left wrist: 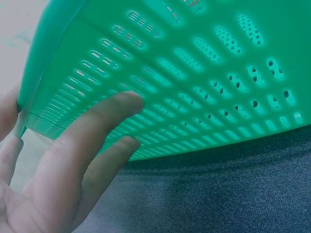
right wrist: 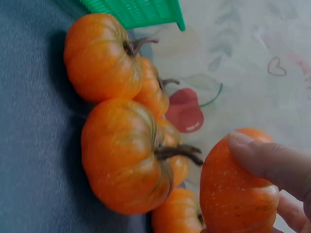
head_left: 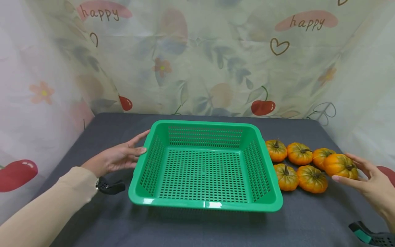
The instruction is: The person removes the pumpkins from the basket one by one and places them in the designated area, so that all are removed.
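A green plastic basket (head_left: pixel 202 206) with perforated walls sits in the middle of the table, its inside bare. My left hand (head_left: pixel 120 156) touches its left side, the index finger and thumb tip at the rim. In the left wrist view, two fairly straight fingers (left wrist: pixel 116 109) lie against the outer wall. At the far right, my right hand (head_left: pixel 367 175) holds a small orange pumpkin (head_left: pixel 339 166), thumb on one side and fingers on the other. Left of it are more pumpkins: a back row of three (head_left: pixel 299 153) and two in front (head_left: pixel 312 179), their brown stems showing.
A dark grey cloth (head_left: pixel 172 228) covers the table. Patterned curtains (head_left: pixel 197 61) hang close behind it and along both sides. The pumpkins at the left of the group stand right beside the basket's right wall. Black straps are on both wrists.
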A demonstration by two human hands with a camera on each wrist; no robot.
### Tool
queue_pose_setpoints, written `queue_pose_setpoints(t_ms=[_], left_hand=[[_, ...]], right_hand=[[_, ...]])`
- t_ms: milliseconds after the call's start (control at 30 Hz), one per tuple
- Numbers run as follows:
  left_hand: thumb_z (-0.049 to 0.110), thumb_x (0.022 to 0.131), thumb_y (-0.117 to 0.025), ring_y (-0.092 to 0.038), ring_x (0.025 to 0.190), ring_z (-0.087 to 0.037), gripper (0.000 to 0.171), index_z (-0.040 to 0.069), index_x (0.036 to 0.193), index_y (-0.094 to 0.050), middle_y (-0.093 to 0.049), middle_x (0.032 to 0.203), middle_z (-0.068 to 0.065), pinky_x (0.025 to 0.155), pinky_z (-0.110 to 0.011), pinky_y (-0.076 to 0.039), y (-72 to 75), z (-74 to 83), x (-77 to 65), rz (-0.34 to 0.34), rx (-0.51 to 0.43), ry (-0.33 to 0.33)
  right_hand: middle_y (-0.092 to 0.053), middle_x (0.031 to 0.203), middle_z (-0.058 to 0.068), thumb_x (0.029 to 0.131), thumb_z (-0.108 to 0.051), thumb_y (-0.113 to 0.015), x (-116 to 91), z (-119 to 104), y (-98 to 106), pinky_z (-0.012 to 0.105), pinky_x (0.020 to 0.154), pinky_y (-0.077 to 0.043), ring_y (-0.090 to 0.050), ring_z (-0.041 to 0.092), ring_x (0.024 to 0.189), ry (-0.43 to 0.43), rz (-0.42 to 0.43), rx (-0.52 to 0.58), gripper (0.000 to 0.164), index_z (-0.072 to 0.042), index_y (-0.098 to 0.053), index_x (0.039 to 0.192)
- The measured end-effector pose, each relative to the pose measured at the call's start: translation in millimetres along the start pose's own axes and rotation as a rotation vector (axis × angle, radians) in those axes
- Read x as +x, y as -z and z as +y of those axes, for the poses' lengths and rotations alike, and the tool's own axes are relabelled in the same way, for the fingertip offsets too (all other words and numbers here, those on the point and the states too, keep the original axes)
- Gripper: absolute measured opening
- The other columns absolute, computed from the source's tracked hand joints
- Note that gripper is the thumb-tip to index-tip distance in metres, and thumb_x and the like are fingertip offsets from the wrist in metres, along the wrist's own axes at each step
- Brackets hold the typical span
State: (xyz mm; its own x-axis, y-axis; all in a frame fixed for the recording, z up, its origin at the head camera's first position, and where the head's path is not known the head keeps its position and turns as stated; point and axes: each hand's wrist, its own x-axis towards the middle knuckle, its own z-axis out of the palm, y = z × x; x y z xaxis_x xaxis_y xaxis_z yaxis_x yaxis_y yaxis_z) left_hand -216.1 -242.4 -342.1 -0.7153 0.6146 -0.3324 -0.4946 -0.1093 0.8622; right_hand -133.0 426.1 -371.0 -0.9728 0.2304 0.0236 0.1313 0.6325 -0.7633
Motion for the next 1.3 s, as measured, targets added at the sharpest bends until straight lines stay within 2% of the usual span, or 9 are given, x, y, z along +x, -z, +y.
queue_pose_setpoints(t_ms=[100,367,467,533,600,700,800,1033,1300], left_hand=[[0.006,0.102,-0.046,-0.068,0.103,-0.025,0.08,0.041,0.154,0.004,-0.054,0.133,-0.01,0.086,-0.043,-0.058,0.4,-0.5,0.1,-0.003,-0.005,0.0],[0.005,0.103,-0.044,-0.068,0.103,-0.025,0.08,0.041,0.154,0.006,-0.054,0.133,-0.011,0.086,-0.043,-0.058,0.6,-1.3,0.2,-0.018,-0.019,0.001],[0.005,0.103,-0.043,-0.068,0.104,-0.026,0.08,0.041,0.154,0.006,-0.053,0.134,-0.011,0.086,-0.044,-0.058,1.2,-1.6,0.2,-0.02,-0.021,0.0],[0.006,0.103,-0.044,-0.068,0.104,-0.025,0.08,0.042,0.154,0.006,-0.053,0.134,-0.011,0.086,-0.044,-0.058,1.0,-1.5,-0.2,-0.02,-0.021,-0.001],[0.006,0.103,-0.044,-0.068,0.104,-0.025,0.079,0.042,0.154,0.005,-0.053,0.134,-0.011,0.086,-0.044,-0.058,1.1,-1.6,-0.5,-0.02,-0.019,-0.004],[0.006,0.103,-0.044,-0.068,0.103,-0.025,0.078,0.043,0.154,0.002,-0.054,0.133,-0.011,0.086,-0.044,-0.058,0.2,-1.7,-0.8,-0.008,-0.018,0.0],[0.006,0.103,-0.044,-0.069,0.102,-0.025,0.078,0.043,0.154,0.001,-0.055,0.132,-0.011,0.085,-0.044,-0.058,-0.1,-1.7,-0.7,0.008,-0.016,0.005],[0.006,0.103,-0.043,-0.07,0.099,-0.024,0.077,0.042,0.154,0.003,-0.058,0.13,-0.011,0.084,-0.043,-0.059,-0.4,-1.0,-0.5,0.01,-0.01,0.004],[0.008,0.104,-0.043,-0.07,0.1,-0.024,0.076,0.042,0.154,0.003,-0.059,0.128,-0.01,0.084,-0.042,-0.059,0.8,-1.0,-0.3,-0.016,0.006,-0.01]], right_hand=[[0.005,0.16,0.025,0.093,-0.027,-0.066,0,7,0,0.077,0.104,-0.015,0.008,0.048,0.144,-0.011,0.02,0.019,0.084,-0.036,-0.01,0.155],[0.004,0.161,0.023,0.094,-0.026,-0.064,4,32,3,0.071,0.11,-0.018,0.011,0.034,0.148,-0.034,0.032,0.03,0.083,-0.031,-0.008,0.156],[-0.022,0.156,0.006,0.091,-0.03,-0.069,14,59,4,0.034,0.106,-0.045,-0.018,0.018,0.144,-0.03,0.065,-0.022,0.085,-0.035,-0.013,0.154],[-0.022,0.157,0.008,0.089,-0.031,-0.07,20,71,7,0.037,0.104,-0.047,-0.02,0.022,0.143,-0.048,0.061,-0.007,0.087,-0.034,-0.013,0.155],[-0.025,0.153,0.005,0.088,-0.035,-0.071,25,86,6,0.027,0.086,-0.053,-0.026,0.018,0.132,-0.056,0.065,-0.061,0.087,-0.039,-0.014,0.153],[0.0,0.158,0.028,0.09,-0.035,-0.069,24,82,7,0.067,0.096,-0.04,-0.005,0.047,0.142,-0.109,0.008,-0.036,0.089,-0.033,-0.008,0.155],[0.007,0.156,0.034,0.09,-0.039,-0.068,20,75,7,0.076,0.092,-0.032,0.001,0.055,0.139,-0.143,-0.032,-0.052,0.092,-0.032,-0.004,0.155],[0.006,0.153,0.038,0.091,-0.04,-0.067,15,56,6,0.077,0.093,-0.029,-0.003,0.06,0.134,-0.182,-0.089,-0.077,0.096,-0.013,-0.003,0.157],[0.008,0.152,0.039,0.09,-0.043,-0.067,18,60,2,0.078,0.096,-0.023,0.0,0.062,0.133,-0.209,-0.133,-0.075,0.1,-0.01,0.0,0.156]])
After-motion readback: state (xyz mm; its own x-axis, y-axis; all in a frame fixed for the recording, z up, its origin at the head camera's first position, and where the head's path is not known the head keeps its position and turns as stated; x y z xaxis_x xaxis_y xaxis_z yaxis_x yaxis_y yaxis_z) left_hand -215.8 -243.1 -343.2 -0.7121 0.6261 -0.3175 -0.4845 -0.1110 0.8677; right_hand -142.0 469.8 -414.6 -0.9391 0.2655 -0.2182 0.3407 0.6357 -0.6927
